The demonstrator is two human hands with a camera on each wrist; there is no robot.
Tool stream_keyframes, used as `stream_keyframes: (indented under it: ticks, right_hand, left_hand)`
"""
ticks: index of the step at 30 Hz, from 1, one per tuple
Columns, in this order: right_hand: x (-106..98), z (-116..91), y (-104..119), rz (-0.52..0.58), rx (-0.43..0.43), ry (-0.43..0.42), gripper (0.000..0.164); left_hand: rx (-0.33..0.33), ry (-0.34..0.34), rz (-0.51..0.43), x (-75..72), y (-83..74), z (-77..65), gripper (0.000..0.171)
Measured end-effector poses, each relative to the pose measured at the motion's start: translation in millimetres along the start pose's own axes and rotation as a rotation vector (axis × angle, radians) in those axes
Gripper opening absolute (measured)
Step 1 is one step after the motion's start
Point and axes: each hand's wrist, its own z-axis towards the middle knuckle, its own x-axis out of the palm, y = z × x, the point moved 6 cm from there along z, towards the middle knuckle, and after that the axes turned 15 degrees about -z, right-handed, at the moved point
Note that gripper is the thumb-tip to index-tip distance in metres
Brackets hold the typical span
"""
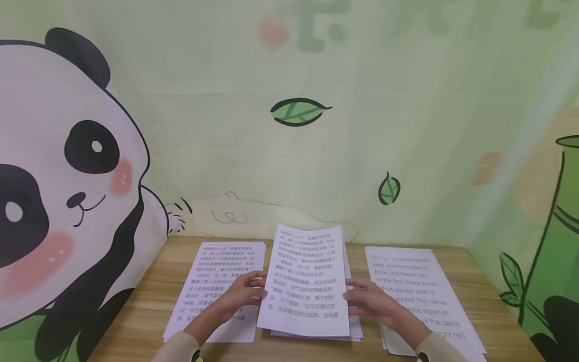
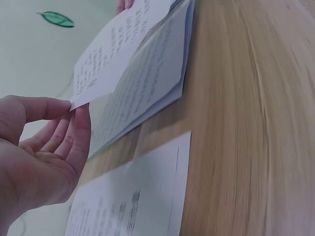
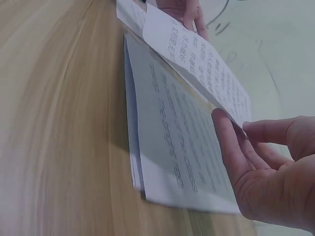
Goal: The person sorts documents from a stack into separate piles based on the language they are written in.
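Observation:
Both hands hold a white sheet of paper point(image 1: 307, 276) printed with Chinese characters, raised and tilted above the table. My left hand point(image 1: 237, 296) pinches its left edge between thumb and fingers, seen closely in the left wrist view point(image 2: 44, 152). At the opposite edge, my right hand point(image 3: 275, 177) pinches the paper between thumb and fingertips. Below the raised sheet lies a stack of printed paper point(image 1: 356, 327), mostly covered in the head view. Its print looks blurred in the left wrist view, where the stack point(image 2: 147, 73) shows several layers.
On the left lies Chinese-printed paper point(image 1: 232, 259), partly behind my left forearm. A pile of English-printed paper point(image 1: 398, 261) lies right, partly under my right arm. The wooden table point(image 1: 316, 349) meets a green backdrop point(image 1: 203, 125) with a panda and leaves.

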Motion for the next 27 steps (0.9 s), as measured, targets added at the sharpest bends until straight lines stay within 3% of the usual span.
stream_keyframes:
  ticks: [15, 22, 27]
  right_hand:
    - [74, 50, 21, 0.058, 0.030, 0.043, 0.064]
    - [107, 67, 34, 0.083, 0.007, 0.055, 0.066]
    - [129, 80, 41, 0.090, 0.006, 0.059, 0.062]
  left_hand:
    - [-0.032, -0.162, -0.002, -72.5, 5.0, -53.9, 0.061]
    - [-0.080, -0.300, 0.004, -113.5, 5.8, -70.2, 0.056]
    - [-0.091, -0.341, -0.016, -133.5, 6.3, -78.3, 0.057]
